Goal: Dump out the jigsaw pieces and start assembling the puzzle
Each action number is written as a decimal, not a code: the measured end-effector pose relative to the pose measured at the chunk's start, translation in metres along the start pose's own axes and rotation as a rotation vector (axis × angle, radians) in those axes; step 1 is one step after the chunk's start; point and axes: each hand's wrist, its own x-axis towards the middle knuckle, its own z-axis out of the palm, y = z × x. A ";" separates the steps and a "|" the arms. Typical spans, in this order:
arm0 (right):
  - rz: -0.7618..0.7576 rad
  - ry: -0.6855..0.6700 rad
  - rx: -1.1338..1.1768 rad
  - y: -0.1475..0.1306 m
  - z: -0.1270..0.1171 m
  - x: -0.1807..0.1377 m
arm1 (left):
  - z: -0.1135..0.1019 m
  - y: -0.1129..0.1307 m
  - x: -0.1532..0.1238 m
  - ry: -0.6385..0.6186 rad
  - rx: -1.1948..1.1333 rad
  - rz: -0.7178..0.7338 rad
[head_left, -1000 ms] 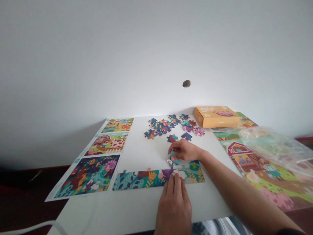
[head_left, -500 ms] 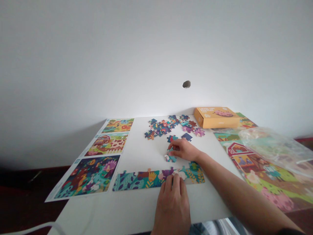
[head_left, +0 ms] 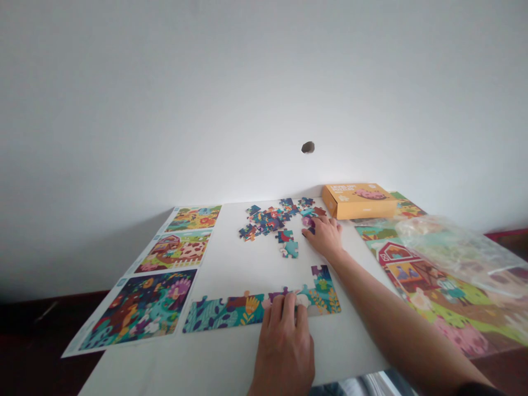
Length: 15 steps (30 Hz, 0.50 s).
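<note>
A joined strip of puzzle pieces [head_left: 231, 309] with leaves and flowers lies near the front of the white table [head_left: 243, 264]. My left hand [head_left: 284, 344] rests flat on its right part, fingers stretched out. My right hand [head_left: 325, 235] reaches far across to the pile of loose pieces [head_left: 274, 217], its fingertips closed on a purple piece [head_left: 307, 221]. A lone teal piece [head_left: 291, 249] lies just left of that hand.
Picture sheets [head_left: 165, 258] lie along the table's left side. An orange box [head_left: 358, 200] stands at the back right. A finished barn puzzle [head_left: 429, 280] covers the right side, with a clear plastic bag [head_left: 462, 247] on it.
My right hand let go of the teal piece on the table and moved away to the loose pile, closing on a purple piece. My left hand stays on the strip. The view tilted slightly.
</note>
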 end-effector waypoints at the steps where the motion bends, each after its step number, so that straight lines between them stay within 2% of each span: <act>1: -0.002 -0.018 0.005 0.002 0.000 0.001 | 0.001 0.000 0.000 0.005 -0.003 0.002; 4: 0.012 -0.018 0.017 0.002 -0.001 0.003 | 0.002 0.000 0.000 0.039 -0.012 0.013; 6: -0.032 0.007 0.053 -0.002 -0.002 0.002 | 0.000 -0.001 0.002 0.042 -0.039 0.014; 8: -0.202 0.002 0.127 -0.008 -0.003 -0.003 | -0.006 -0.006 0.008 0.029 -0.075 0.006; 11: -0.543 -0.123 0.204 -0.015 -0.002 -0.011 | -0.020 -0.023 0.028 0.052 -0.059 -0.036; 13: -0.623 -0.208 0.202 -0.016 0.001 -0.014 | -0.028 -0.041 0.045 0.095 -0.015 -0.053; 15: -0.607 -0.235 0.190 -0.014 0.004 -0.015 | -0.035 -0.062 0.061 0.140 0.038 -0.073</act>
